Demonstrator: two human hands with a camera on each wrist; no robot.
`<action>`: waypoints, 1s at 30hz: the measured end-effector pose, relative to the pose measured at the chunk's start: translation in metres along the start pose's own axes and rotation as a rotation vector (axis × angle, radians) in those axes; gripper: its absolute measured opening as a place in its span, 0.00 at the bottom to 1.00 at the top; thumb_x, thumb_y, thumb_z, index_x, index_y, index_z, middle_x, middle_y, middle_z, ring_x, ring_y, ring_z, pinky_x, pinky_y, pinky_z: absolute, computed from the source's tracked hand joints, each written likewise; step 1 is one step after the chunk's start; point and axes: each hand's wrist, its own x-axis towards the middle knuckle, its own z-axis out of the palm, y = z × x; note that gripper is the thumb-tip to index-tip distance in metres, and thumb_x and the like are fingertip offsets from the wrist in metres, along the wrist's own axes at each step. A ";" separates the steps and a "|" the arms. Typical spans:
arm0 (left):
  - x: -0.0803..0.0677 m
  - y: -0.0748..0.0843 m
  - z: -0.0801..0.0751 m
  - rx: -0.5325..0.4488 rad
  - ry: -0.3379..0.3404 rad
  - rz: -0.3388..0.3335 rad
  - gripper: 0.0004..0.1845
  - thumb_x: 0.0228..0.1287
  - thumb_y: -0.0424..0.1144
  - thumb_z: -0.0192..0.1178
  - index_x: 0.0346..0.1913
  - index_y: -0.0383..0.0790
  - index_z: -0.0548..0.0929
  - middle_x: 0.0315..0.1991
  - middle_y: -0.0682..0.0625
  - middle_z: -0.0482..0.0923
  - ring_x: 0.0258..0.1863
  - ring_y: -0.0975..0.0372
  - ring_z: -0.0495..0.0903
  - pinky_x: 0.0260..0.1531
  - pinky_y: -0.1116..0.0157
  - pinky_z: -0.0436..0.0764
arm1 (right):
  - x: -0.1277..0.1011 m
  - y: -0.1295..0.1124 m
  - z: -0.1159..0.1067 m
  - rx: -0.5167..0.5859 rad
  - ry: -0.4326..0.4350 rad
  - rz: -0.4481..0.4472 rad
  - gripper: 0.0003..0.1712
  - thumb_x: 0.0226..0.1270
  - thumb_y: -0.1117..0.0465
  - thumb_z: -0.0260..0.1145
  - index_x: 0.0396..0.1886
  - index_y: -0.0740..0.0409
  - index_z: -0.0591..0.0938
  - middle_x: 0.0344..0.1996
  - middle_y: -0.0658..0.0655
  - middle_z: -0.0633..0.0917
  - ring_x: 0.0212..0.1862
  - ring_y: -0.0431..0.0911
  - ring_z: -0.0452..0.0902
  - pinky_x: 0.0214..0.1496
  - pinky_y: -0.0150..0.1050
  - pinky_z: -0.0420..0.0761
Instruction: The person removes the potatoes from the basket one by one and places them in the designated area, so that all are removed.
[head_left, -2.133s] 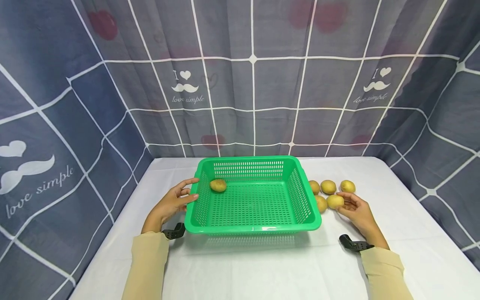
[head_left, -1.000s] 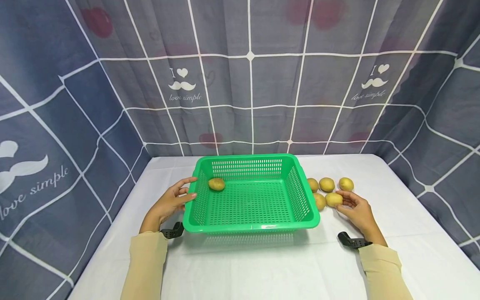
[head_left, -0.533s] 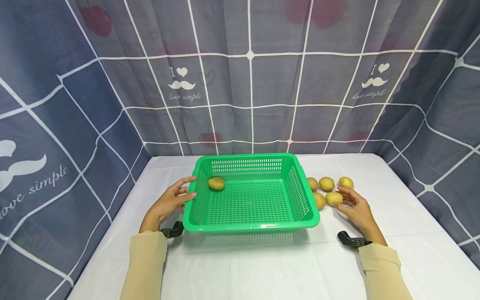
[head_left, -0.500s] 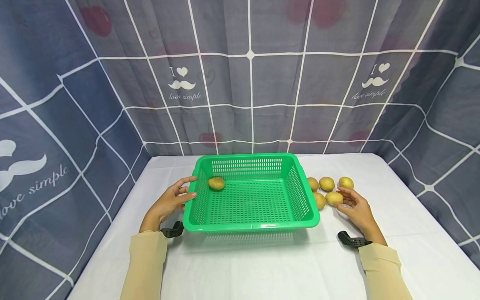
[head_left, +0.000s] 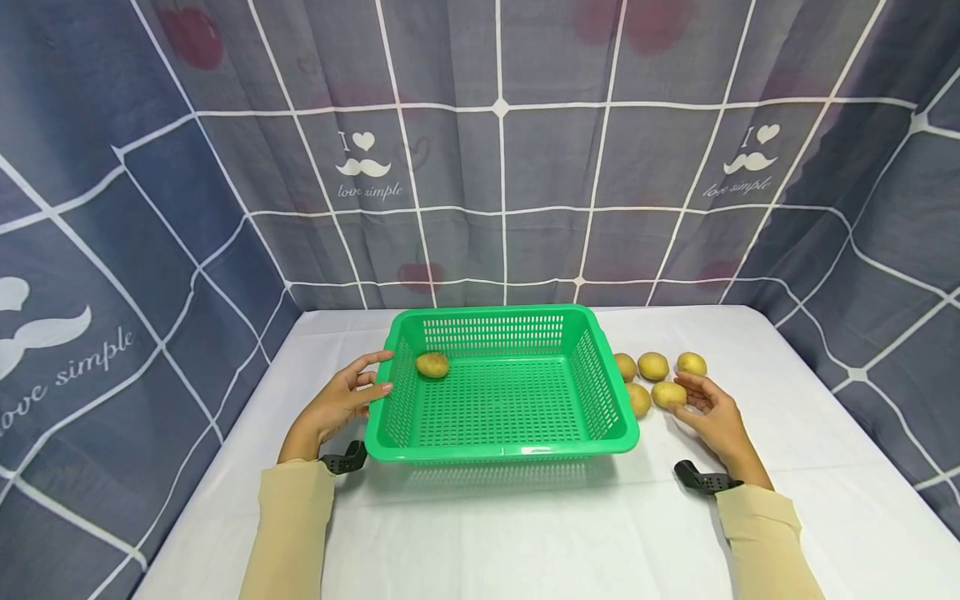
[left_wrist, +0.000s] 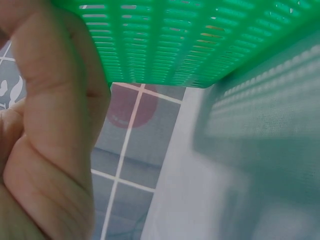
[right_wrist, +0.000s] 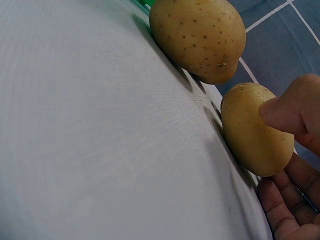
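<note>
A green slotted plastic basket (head_left: pixel 502 452) stands mid-table with one potato (head_left: pixel 432 365) inside, near its left wall. My left hand (head_left: pixel 333 410) holds the basket's left side, thumb and index finger at the rim; in the left wrist view its bent fingers (left_wrist: pixel 55 90) reach up to the slotted wall. To the right of the basket, my right hand (head_left: pixel 716 421) pinches a yellowish potato (right_wrist: pixel 252 132) by its right end. The thumb (right_wrist: pixel 290 112) lies on top and the other fingers curl below, with the potato low over the white cloth.
Beside the basket's right wall lie several more potatoes (head_left: pixel 653 367), two of them partly hidden by the rim. A white cloth (head_left: pixel 465 542) covers the table. Grey-blue checked curtains (head_left: pixel 547 167) close off the back and both sides.
The head view has shifted slightly. Both hands, the basket and the potatoes keep nearly the same places relative to one another.
</note>
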 end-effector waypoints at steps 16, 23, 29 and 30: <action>0.001 0.001 0.000 -0.020 -0.008 0.006 0.35 0.81 0.34 0.63 0.84 0.37 0.62 0.42 0.46 0.64 0.23 0.67 0.64 0.31 0.66 0.77 | -0.001 -0.006 0.002 0.192 0.106 0.020 0.23 0.76 0.74 0.69 0.67 0.77 0.77 0.54 0.33 0.85 0.54 0.28 0.81 0.54 0.18 0.77; 0.002 -0.001 0.002 -0.051 -0.022 0.014 0.36 0.80 0.33 0.63 0.84 0.35 0.61 0.43 0.46 0.67 0.31 0.65 0.76 0.34 0.65 0.84 | 0.002 -0.013 -0.001 0.199 0.175 0.101 0.21 0.77 0.73 0.66 0.66 0.77 0.78 0.47 0.29 0.86 0.50 0.25 0.82 0.52 0.17 0.77; 0.002 -0.003 0.002 -0.053 -0.028 0.017 0.36 0.81 0.33 0.63 0.84 0.35 0.60 0.43 0.45 0.69 0.33 0.64 0.80 0.37 0.63 0.86 | 0.003 -0.019 -0.004 0.241 0.173 0.116 0.20 0.80 0.71 0.64 0.66 0.75 0.79 0.47 0.31 0.87 0.50 0.25 0.82 0.54 0.17 0.76; 0.002 -0.003 0.002 -0.052 -0.027 0.016 0.36 0.81 0.33 0.63 0.84 0.35 0.60 0.43 0.45 0.69 0.34 0.64 0.80 0.37 0.62 0.86 | 0.003 -0.020 -0.005 0.245 0.167 0.111 0.19 0.80 0.71 0.65 0.66 0.73 0.80 0.47 0.31 0.87 0.50 0.26 0.82 0.54 0.17 0.76</action>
